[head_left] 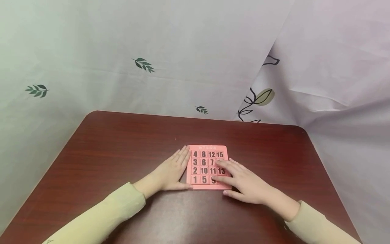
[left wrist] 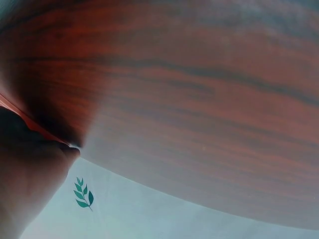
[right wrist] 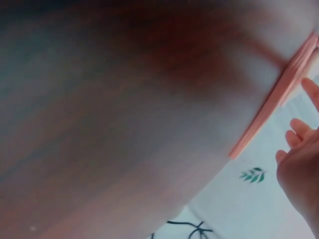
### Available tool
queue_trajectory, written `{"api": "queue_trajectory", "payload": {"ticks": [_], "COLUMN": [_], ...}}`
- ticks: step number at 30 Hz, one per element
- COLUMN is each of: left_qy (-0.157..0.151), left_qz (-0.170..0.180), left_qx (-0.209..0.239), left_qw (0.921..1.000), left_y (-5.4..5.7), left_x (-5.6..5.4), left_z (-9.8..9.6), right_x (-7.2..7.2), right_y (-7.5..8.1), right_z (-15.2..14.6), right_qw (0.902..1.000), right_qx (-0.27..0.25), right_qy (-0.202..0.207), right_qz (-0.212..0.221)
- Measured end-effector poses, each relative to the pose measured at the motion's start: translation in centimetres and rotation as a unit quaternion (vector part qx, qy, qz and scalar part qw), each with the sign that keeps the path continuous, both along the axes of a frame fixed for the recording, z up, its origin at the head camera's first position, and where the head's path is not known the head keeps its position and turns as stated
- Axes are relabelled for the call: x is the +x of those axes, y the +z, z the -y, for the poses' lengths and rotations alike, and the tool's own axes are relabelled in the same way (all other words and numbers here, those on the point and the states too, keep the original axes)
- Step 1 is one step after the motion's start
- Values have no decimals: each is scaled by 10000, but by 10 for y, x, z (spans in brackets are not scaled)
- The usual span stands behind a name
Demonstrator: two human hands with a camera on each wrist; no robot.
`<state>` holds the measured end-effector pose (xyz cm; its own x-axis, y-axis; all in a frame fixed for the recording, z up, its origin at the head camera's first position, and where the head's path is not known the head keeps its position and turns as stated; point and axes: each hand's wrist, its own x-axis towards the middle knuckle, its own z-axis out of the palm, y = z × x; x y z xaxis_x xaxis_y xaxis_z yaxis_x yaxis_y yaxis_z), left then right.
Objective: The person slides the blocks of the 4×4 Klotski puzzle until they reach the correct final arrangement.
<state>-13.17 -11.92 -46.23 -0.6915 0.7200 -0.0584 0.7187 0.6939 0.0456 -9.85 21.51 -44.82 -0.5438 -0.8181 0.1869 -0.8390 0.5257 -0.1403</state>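
A pink number slide puzzle (head_left: 208, 166) lies flat on the table, its tiles printed with dark numerals and the row 4, 8, 12, 15 at the top. Along its left edge rests my left hand (head_left: 172, 171), fingers straight, thumb touching the lower left corner. My right hand (head_left: 248, 184) reaches over the right side with spread fingers; the index finger and thumb-side fingers lie over tiles by the 7 and the 9, partly hiding them. The right wrist view shows the puzzle's side edge (right wrist: 274, 102) beside the right hand (right wrist: 301, 174). Only a pink sliver shows in the left wrist view.
The dark red-brown wooden table (head_left: 122, 152) has rounded far corners. Behind it hangs a pale curtain (head_left: 182, 51) with leaf prints, and more draped cloth (head_left: 344, 112) hangs at the right.
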Motion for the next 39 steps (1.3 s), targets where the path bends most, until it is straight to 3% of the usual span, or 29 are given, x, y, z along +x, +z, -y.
{"api": "queue_trajectory", "payload": {"ticks": [9,15,19,24,31,34,39], "left_qy": [6,68,74,55,37,28,51], "left_qz": [-2,22,29,3,27,50,70], "left_qx": [-62,-81,-61,-15,-16,-29,-48], "left_qw": [10000,9999,9999,10000,10000,10000,10000], "left_y": [1,2,1,1,0,0,0], "left_x": [0,0,1,0,0,0,0], "left_z": [1,3,3,2,0,-1,-2], "right_x": [-4,4,5,-6,-24,-22,-11], "right_y": [-1,-2,-2,0,-1,-3,-4], "right_z": [-20,-22,-21,-17,-14,-16,-20], "right_qw": [9989,9988,9984,9986,9974,9966,9981], "right_qx": [-106,-407,-567,-509,-81,21,-145], "right_qy": [-461,-209,20,-51,-684,-757,-520], "right_qz": [-38,158,26,-147,191,315,292]}}
